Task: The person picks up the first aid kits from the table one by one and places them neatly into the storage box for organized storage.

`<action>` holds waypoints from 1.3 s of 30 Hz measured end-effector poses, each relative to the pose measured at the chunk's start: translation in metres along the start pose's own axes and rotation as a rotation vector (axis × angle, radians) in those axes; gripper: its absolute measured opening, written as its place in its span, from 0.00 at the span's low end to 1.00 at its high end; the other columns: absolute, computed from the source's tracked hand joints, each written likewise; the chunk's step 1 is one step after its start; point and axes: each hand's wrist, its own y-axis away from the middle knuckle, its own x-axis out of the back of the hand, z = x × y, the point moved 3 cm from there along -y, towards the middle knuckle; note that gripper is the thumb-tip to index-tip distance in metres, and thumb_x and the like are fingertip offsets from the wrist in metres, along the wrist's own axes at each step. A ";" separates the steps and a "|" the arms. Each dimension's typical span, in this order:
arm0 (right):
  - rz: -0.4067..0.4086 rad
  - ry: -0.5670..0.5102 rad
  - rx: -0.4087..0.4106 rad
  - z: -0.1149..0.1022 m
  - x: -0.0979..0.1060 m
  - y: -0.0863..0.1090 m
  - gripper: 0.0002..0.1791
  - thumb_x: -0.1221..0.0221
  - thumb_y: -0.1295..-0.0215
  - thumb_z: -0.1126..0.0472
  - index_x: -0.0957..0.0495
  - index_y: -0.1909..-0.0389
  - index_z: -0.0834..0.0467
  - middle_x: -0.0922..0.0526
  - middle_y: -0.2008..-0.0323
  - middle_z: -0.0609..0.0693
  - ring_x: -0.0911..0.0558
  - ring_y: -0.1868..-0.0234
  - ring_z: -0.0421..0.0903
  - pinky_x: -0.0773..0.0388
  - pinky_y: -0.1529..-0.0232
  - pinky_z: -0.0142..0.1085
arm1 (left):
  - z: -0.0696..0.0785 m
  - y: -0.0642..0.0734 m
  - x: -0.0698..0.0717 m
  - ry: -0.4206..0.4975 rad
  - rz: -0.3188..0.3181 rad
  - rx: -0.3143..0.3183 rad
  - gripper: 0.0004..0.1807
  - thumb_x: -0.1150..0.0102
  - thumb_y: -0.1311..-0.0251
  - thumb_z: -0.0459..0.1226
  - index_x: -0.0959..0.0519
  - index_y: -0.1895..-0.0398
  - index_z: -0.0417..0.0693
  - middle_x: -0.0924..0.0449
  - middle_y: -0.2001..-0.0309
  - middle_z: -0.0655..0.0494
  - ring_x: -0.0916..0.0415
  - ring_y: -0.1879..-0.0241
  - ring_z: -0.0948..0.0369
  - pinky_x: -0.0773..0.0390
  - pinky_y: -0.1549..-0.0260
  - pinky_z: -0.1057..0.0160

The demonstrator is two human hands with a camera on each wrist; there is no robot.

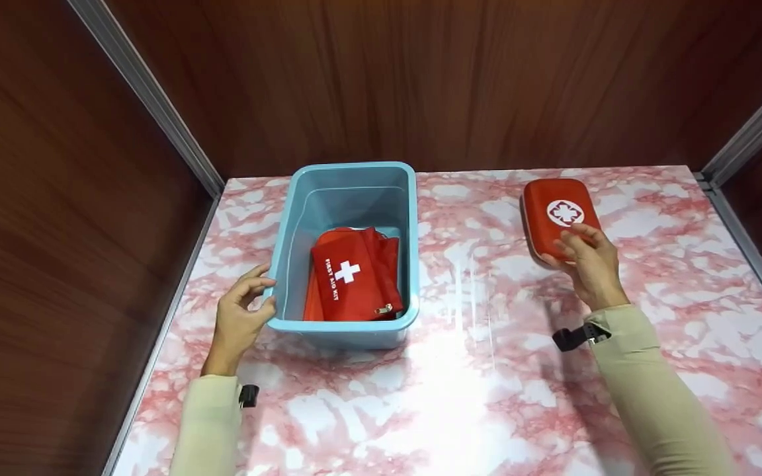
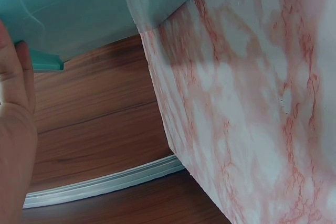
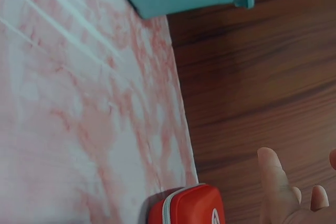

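Observation:
In the head view, my left hand holds the left rim of a blue plastic bin with curled fingers and thumb. The left wrist view shows part of that hand against the bin's wall; its fingertips are cut off. Inside the bin lies a red first aid pouch with a white cross, on top of other red items. Over the near end of a red zippered first aid case hovers my right hand, fingers loosely bent. A gap shows between hand and case in the right wrist view.
Both things stand on a pink-and-white marbled tabletop. Dark wood panels rise behind it and at both sides, with metal strips at the corners. Light glares off the table's middle. Black straps circle the wrists.

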 end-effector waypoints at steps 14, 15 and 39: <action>0.022 0.034 -0.011 -0.001 0.021 0.000 0.17 0.40 0.31 0.67 0.35 0.48 0.57 0.38 0.51 0.50 0.22 0.58 0.44 0.16 0.58 0.41 | -0.029 -0.003 0.006 -0.005 0.011 -0.004 0.14 0.44 0.49 0.13 0.21 0.57 0.23 0.28 0.39 0.29 0.22 0.51 0.67 0.29 0.47 0.70; 0.024 0.038 -0.011 -0.001 0.022 0.000 0.17 0.40 0.31 0.67 0.36 0.48 0.57 0.37 0.52 0.50 0.22 0.58 0.44 0.16 0.59 0.41 | -0.029 -0.003 0.006 -0.006 0.011 0.000 0.14 0.44 0.49 0.13 0.21 0.57 0.23 0.29 0.38 0.29 0.22 0.51 0.68 0.29 0.47 0.70; 0.032 0.033 -0.039 0.003 0.049 -0.004 0.15 0.43 0.30 0.67 0.36 0.48 0.58 0.27 0.59 0.49 0.20 0.61 0.43 0.16 0.61 0.41 | -0.001 0.000 0.001 -0.003 0.010 0.043 0.13 0.45 0.49 0.13 0.23 0.58 0.19 0.29 0.39 0.27 0.22 0.52 0.67 0.29 0.46 0.67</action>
